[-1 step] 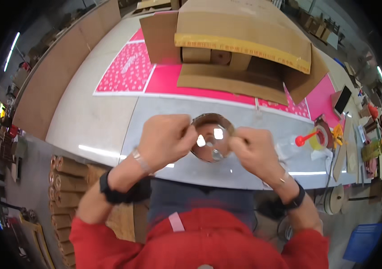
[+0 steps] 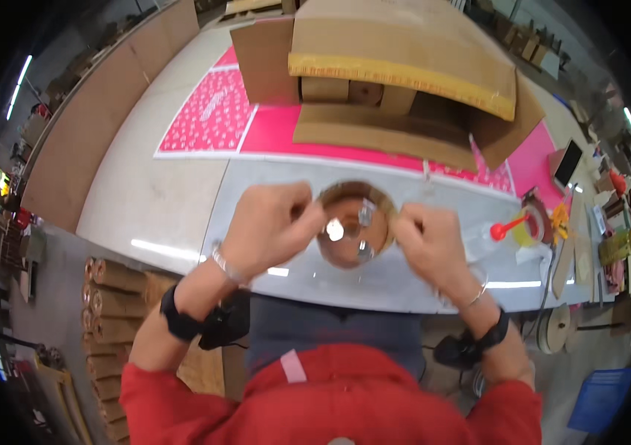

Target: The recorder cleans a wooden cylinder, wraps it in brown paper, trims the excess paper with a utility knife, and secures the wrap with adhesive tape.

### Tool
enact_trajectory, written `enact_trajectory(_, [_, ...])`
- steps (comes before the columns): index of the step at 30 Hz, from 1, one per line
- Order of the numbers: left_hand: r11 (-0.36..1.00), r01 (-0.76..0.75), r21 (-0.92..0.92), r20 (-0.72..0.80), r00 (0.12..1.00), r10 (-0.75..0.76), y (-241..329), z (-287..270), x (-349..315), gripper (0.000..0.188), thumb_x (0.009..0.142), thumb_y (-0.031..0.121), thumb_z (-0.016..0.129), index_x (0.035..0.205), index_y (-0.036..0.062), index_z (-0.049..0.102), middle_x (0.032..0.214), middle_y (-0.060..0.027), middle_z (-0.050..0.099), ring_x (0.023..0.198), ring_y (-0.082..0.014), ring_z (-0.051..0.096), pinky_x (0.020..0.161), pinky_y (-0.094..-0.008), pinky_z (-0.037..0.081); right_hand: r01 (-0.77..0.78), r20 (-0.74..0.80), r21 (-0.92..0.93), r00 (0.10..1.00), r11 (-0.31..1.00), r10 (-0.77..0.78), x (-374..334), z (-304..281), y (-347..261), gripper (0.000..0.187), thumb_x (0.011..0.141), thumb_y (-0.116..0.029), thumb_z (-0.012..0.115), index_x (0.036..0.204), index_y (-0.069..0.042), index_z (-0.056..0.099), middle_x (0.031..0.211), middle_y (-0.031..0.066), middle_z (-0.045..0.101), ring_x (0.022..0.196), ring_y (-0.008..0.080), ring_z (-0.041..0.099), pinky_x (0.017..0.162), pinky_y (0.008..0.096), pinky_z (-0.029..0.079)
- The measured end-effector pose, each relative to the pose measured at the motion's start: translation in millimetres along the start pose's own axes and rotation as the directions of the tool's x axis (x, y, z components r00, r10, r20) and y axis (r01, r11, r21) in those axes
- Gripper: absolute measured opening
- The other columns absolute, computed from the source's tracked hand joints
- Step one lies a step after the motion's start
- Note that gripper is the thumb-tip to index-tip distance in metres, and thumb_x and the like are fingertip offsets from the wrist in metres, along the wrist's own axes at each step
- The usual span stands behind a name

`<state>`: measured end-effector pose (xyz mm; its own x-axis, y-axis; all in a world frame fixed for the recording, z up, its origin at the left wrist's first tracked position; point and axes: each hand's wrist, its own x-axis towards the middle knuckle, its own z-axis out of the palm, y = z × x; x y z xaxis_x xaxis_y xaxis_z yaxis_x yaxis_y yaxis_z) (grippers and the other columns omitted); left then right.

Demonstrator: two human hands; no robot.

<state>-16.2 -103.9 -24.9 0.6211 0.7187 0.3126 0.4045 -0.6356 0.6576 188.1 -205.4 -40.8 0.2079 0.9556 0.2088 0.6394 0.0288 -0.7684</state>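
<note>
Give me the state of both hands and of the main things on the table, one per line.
Round brown piece: between the hands, shiny
Left hand: fingers curled, at the piece's left edge; grip blurred
Right hand: fingers curled, at the piece's right edge; grip blurred
Cardboard box: open, flaps spread, things inside
Bottle: red nozzle fitted; upright or lying unclear
Dark-screened device: screen dark
Pink sheeting: spread flat, partly under box

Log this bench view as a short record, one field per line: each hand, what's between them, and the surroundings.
Left hand: curled, at the left rim of a glossy, round brown roll
Right hand: curled, at the right rim
Grip: too blurred to confirm
Behind: open cardboard box on pink sheets
Right side: translucent bottle with red nozzle
</note>
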Motion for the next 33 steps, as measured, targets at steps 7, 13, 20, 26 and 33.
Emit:
enact_trajectory(7, [0.999, 0.019, 0.036, 0.024, 1.000, -0.020, -5.3, 1.3, 22.7, 0.025, 0.080, 0.014, 0.058, 0.064, -0.0040, 0.053, 0.052, -0.0181, 0.046, 0.042, -0.0238, 0.043, 0.045, -0.0354, 0.037, 0.031, -0.012, 0.065, 0.999, 0.997, -0.030, 24.0, -3.4, -1.7, 0.023, 0.078, -0.013, 0.054, 0.062, 0.004, 0.052, 0.055, 0.0216, 0.042, 0.043, 0.0247, 0.039, 0.045, 0.0363, 0.035])
enact_trajectory(13, [0.946, 0.175, -0.275, 0.045, 0.985, -0.169, -8.9, -5.2, 25.7, 0.024, 0.084, 0.024, 0.066, 0.080, -0.0003, 0.063, 0.069, -0.0099, 0.063, 0.061, -0.0179, 0.061, 0.055, -0.0321, 0.045, 0.080, -0.007, -0.011, 0.997, 0.997, -0.080, 32.5, -21.7, -6.2, 0.021, 0.077, -0.009, 0.055, 0.062, 0.004, 0.051, 0.053, 0.0173, 0.041, 0.045, 0.0127, 0.038, 0.044, 0.0316, 0.032])
enact_trajectory(20, [0.927, 0.090, -0.365, 0.190, 0.982, -0.021, -69.6, 43.6, -10.1, 0.109, 0.062, 0.039, 0.087, 0.144, 0.0023, 0.026, 0.140, -0.0171, 0.043, 0.127, -0.0283, 0.045, 0.099, -0.0381, 0.040, 0.149, -0.384, 0.119, 0.919, 0.982, -0.093, 70.6, -40.9, 0.9, 0.025, 0.082, -0.007, 0.053, 0.061, 0.004, 0.044, 0.051, -0.0001, 0.037, 0.054, 0.0039, 0.032, 0.045, 0.0276, 0.028])
enact_trajectory(26, [0.894, 0.148, -0.422, 0.199, 0.978, -0.067, -85.5, 95.9, -29.4, 0.110, 0.061, 0.042, 0.087, 0.141, -0.0028, 0.028, 0.134, -0.0219, 0.044, 0.126, -0.0335, 0.044, 0.104, -0.0413, 0.038, -0.186, -0.268, 0.511, 0.893, 0.839, 0.361, 100.3, -1.6, 61.8, 0.027, 0.085, -0.013, 0.054, 0.062, 0.001, 0.057, 0.055, 0.0005, 0.050, 0.048, 0.0060, 0.039, 0.043, 0.0274, 0.029])
enact_trajectory(33, [0.955, 0.151, -0.257, 0.147, 0.982, -0.116, -93.0, 114.7, -38.4, 0.090, 0.064, 0.032, 0.088, 0.130, -0.0022, 0.038, 0.124, -0.0154, 0.052, 0.118, -0.0250, 0.051, 0.100, -0.0357, 0.040, -0.509, 0.114, 0.758, 0.720, 0.409, 0.685, 91.6, 24.3, 126.2, 0.028, 0.091, -0.022, 0.053, 0.087, 0.004, 0.064, 0.066, 0.0046, 0.060, 0.047, 0.0082, 0.047, 0.041, 0.0235, 0.036])
